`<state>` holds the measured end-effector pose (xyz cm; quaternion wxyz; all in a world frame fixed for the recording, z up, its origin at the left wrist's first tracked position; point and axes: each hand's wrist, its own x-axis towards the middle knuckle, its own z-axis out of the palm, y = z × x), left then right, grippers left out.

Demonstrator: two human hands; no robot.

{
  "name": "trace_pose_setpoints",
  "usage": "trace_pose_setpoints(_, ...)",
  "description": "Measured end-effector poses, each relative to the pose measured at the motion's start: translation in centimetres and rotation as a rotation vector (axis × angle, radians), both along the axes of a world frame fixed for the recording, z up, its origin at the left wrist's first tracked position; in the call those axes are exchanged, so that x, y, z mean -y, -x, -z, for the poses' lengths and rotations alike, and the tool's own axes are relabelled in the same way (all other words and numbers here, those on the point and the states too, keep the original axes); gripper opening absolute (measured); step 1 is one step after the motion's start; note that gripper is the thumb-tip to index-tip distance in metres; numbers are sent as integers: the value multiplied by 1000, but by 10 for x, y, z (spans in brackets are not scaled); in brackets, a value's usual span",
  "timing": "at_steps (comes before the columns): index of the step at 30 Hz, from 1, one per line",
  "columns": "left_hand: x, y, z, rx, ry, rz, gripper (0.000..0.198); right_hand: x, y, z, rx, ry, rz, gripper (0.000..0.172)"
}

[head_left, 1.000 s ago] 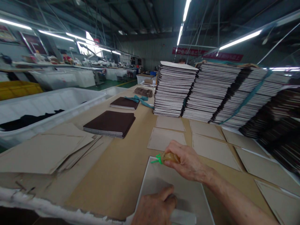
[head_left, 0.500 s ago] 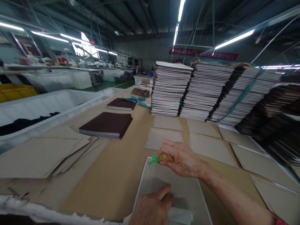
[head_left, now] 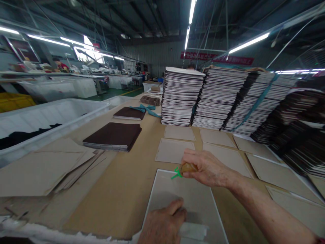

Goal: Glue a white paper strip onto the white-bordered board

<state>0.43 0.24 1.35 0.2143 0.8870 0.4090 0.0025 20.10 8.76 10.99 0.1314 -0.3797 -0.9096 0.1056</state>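
Your right grip (head_left: pixel 203 166) holds the amber bulb (head_left: pixel 188 168), green nozzle (head_left: pixel 177 174) now shifted rightward from the far-left corner of the grey board (head_left: pixel 196 205); far-edge pass seems underway. Left hand (head_left: pixel 164 220) on board's near part, hold unclear.

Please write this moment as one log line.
right hand: grips green-tipped amber bulb | left hand: rests on white-edged beige board

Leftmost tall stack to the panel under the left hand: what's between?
Two flat pale panels, one beyond the other, lie between the stack and that panel; the head view shows it.
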Motion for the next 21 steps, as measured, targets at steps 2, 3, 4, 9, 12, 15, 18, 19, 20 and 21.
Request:
trace_pose_setpoints(2,0,-1,-3,3,2,-10,54,2,-8,-1,-2,14,23,17)
trace_pose_setpoints(3,0,-1,-4,1,8,-13,55,4,-12,-1,-2,21,34,17)
trace_pose_setpoints(4,0,-1,-6,-4,16,-13,56,6,-17,-1,-2,29,45,16)
trace_pose_setpoints(9,0,-1,-9,4,35,-25,56,15,-42,0,-8,57,112,12)
trace_pose_setpoints(12,2,0,-8,3,46,-31,59,19,-59,3,-20,65,151,12)
trace_pose_setpoints(15,4,-2,-8,-20,22,-56,64,24,-75,5,-33,81,188,12)
trace_pose_setpoints(18,6,-4,-9,-46,-6,-85,66,30,-89,6,-42,102,232,12)
trace_pose_setpoints(19,6,-5,-10,-54,-5,-85,67,32,-93,6,-47,110,248,13)
trace_pose_setpoints(20,6,-5,-10,-61,-1,-84,67,34,-97,6,-52,116,263,14)
trace_pose_setpoints(21,7,-5,-10,-66,3,-83,67,36,-100,6,-57,122,277,15)
